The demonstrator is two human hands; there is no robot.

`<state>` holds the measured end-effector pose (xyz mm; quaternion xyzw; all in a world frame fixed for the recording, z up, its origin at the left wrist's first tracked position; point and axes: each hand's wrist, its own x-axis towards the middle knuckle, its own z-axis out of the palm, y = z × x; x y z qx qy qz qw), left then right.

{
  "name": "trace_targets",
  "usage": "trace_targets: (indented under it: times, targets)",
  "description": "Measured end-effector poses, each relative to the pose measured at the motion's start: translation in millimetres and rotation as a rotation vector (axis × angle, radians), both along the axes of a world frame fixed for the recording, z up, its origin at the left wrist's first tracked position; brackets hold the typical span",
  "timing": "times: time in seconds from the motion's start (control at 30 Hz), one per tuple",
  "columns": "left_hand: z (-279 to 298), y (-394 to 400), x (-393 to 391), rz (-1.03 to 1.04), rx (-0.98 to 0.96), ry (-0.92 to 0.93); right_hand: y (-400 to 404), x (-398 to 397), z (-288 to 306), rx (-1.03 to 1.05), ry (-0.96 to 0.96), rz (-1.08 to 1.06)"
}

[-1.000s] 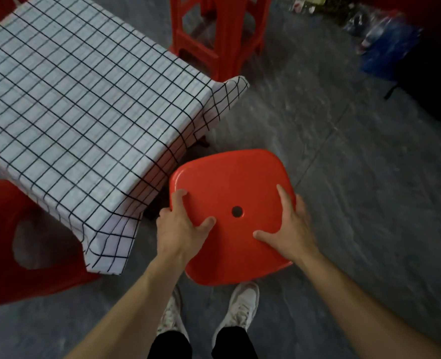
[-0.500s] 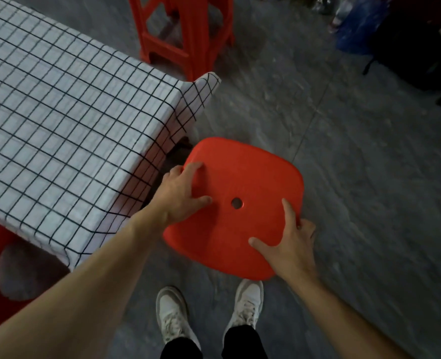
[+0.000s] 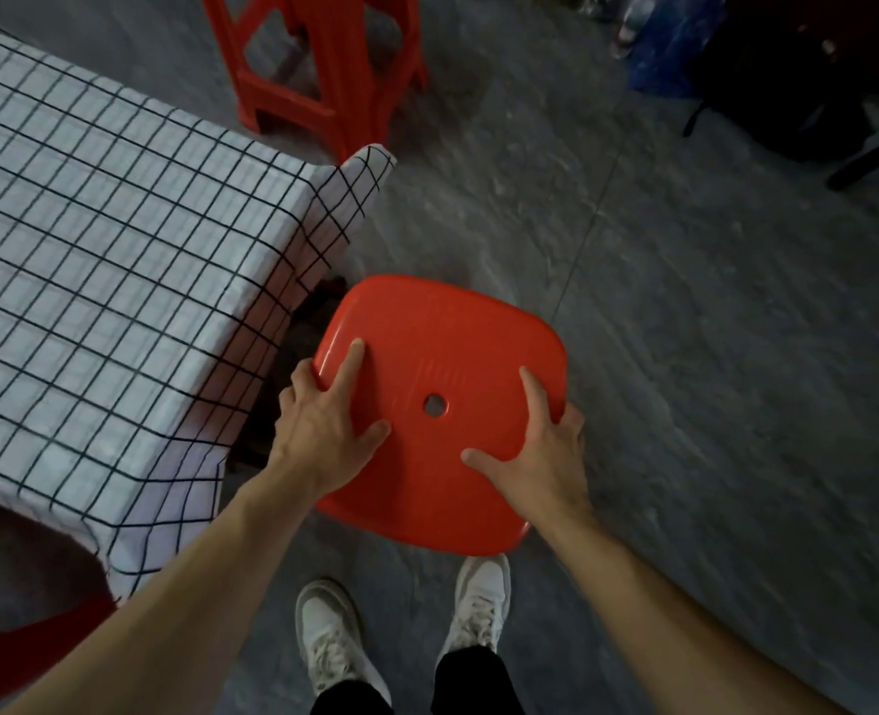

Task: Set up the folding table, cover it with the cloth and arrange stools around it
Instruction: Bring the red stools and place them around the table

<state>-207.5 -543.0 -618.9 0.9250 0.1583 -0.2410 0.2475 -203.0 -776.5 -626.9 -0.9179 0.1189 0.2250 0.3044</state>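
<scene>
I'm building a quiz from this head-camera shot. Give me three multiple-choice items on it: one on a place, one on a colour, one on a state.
1. Where is the stool under the hands?
A. On top of the table
B. On the floor beside the table's corner
C. Stacked on the stool in the background

2. What colour is that stool's seat?
A. Red
B. Blue
C. White

3. How does the cloth lie?
A. Folded on the floor
B. Bunched in one hand
C. Spread over the table, edges hanging down

Answers:
1 B: the stool stands by the table corner, with the left hand and right hand on its seat.
2 A: the seat is plainly red.
3 C: the cloth covers the tabletop and drapes down its sides.
</scene>
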Motion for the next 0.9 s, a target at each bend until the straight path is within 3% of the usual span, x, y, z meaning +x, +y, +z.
trace_targets:
  times: [0.9]
  targets:
    - [4, -105, 31, -0.188, -0.066, 0.047, -122, -21, 5, 0.008, 0.007, -0.118]
